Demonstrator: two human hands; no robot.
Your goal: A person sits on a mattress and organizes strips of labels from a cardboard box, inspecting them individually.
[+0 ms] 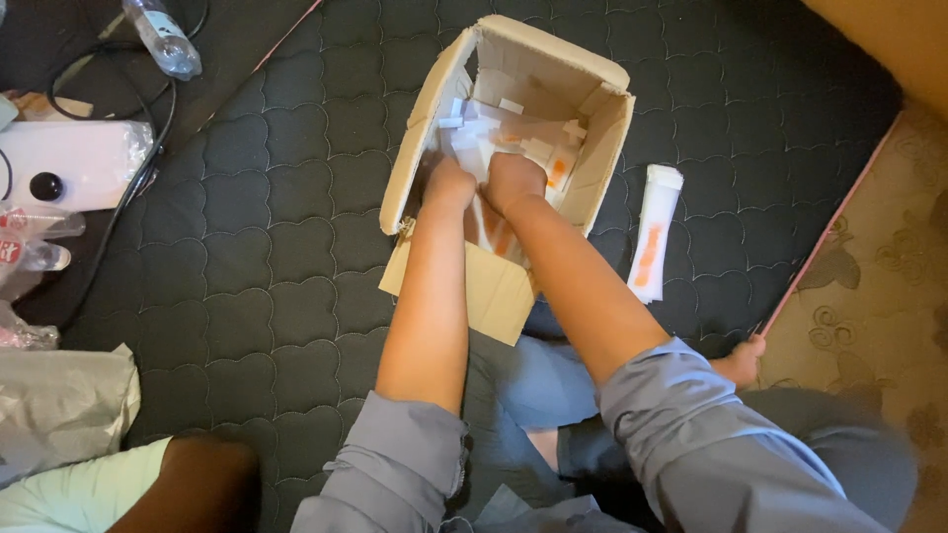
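Cardboard box: open-topped and light brown, it sits on the dark quilted mat at upper centre, just ahead of the person's knees.
Box axis: its long side runs from the near flap by the person away toward the far rim, leaning slightly right; the opening faces up toward the camera.
Box contents: white sachets with orange marks lie heaped inside, overlapping, so single pieces are hard to tell apart.
Left hand: plunged into the heap at the box's near left; the fingers are buried among the sachets, so whether it grips anything cannot be told.
Right hand: just beside the left one and also down in the heap; the knuckles show, the fingers are curled under and hidden, and its grip cannot be told.
Sleeves: both grey sleeves are pushed up to the elbows.
Loose packet: a long white packet with an orange stripe lies on the mat just right of the box, its length almost parallel to the box.
Left edge: a clear plastic bottle, a white device with a black knob and a dark cable lie well apart from the box.
Cut off: crumpled plastic wrapping and another person's arm in a pale green sleeve run out of the bottom left.
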